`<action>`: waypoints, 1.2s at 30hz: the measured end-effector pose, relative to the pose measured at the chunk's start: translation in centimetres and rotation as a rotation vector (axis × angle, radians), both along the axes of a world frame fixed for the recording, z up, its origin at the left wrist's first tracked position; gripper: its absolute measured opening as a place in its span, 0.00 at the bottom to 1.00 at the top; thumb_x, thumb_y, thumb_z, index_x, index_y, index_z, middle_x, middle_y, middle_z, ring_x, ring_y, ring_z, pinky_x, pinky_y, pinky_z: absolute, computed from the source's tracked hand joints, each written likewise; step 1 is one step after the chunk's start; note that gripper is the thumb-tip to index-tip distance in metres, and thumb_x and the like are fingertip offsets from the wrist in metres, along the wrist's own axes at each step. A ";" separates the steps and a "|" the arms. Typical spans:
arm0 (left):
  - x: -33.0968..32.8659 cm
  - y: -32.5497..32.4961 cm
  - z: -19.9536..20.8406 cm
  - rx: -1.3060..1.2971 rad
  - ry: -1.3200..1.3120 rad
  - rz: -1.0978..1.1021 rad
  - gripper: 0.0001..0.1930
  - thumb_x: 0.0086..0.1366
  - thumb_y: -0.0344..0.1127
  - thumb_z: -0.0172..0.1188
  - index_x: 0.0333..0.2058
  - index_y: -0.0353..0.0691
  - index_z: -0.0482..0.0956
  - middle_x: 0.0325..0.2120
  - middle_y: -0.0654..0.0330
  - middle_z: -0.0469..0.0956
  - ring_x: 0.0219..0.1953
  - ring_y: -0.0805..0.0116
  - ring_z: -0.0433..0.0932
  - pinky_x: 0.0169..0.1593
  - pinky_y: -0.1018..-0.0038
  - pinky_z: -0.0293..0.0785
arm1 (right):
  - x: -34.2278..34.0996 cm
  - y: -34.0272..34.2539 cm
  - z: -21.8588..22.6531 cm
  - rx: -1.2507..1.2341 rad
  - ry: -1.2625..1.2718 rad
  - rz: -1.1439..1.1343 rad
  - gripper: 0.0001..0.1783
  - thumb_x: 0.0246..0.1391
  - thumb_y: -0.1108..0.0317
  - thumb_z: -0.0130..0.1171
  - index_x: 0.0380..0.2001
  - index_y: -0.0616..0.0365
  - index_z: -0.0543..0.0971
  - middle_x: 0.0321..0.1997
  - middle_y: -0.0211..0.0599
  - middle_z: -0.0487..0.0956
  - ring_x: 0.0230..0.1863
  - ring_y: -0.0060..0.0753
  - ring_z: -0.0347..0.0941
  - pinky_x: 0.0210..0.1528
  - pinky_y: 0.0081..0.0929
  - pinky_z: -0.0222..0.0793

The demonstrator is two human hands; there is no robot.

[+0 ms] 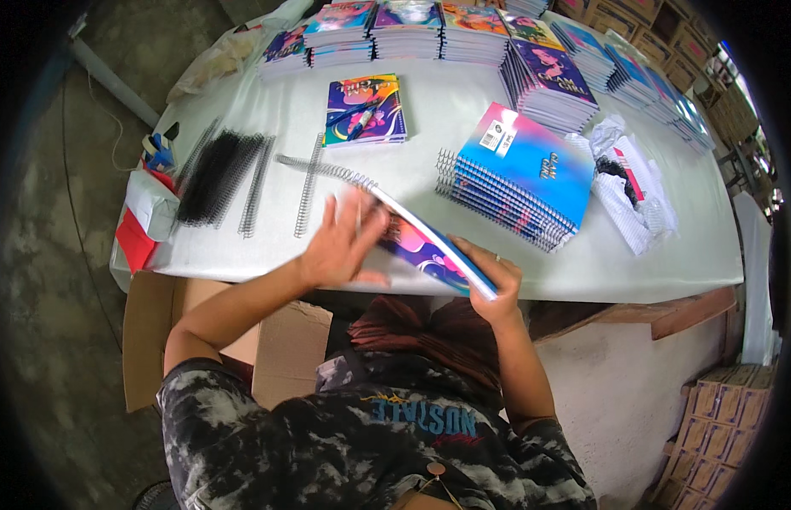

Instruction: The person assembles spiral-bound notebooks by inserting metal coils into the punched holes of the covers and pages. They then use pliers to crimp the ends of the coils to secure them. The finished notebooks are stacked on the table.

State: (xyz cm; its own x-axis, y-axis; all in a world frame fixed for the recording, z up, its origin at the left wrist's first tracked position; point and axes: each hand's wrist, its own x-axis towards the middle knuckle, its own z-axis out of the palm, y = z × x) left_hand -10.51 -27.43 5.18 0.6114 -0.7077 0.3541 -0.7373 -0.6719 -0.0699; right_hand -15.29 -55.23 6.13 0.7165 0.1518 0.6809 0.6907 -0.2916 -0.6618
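Near-left of the blue notebook stack [523, 178], a notebook [425, 253] points lengthwise far-left from the right hand [497, 280] clamped on its near end, the blurred, spread left hand [343, 242] hiding some cover, contact unclear.

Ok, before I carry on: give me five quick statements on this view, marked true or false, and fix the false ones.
1. The right hand grips a notebook. True.
2. The left hand is clenched into a fist. False: the left hand is open, its fingers spread and blurred.
3. The blue stack stands to the right of the coil pile. True.
4. The white wrap lies left of the coil pile. False: the white wrap lies right of the blue stack.
5. The open box stands on the table. False: the open box is below the near edge of the table.
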 end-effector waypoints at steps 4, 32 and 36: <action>5.0 -1.2 4.7 -0.320 -0.914 -0.186 0.48 0.53 0.72 0.44 0.63 0.41 0.49 0.59 0.35 0.51 0.62 0.32 0.45 0.59 0.36 0.40 | 0.2 0.5 0.4 -0.011 -0.111 0.079 0.16 0.45 0.75 0.59 0.40 0.68 0.77 0.39 0.50 0.80 0.40 0.42 0.79 0.42 0.28 0.74; 7.1 3.1 -5.0 -0.728 -0.361 0.098 0.57 0.49 0.77 0.43 0.62 0.30 0.46 0.60 0.37 0.47 0.62 0.32 0.46 0.60 0.38 0.35 | 0.6 3.2 0.9 -0.008 -0.225 0.189 0.17 0.44 0.74 0.62 0.39 0.70 0.77 0.35 0.52 0.80 0.36 0.44 0.79 0.38 0.30 0.75; -0.6 -1.9 -2.5 -0.307 -0.319 -0.426 0.55 0.50 0.76 0.43 0.60 0.28 0.51 0.58 0.31 0.50 0.60 0.29 0.49 0.59 0.38 0.41 | 1.3 1.7 -0.2 0.021 -0.237 0.059 0.17 0.43 0.74 0.62 0.38 0.70 0.77 0.36 0.52 0.80 0.37 0.45 0.79 0.39 0.30 0.76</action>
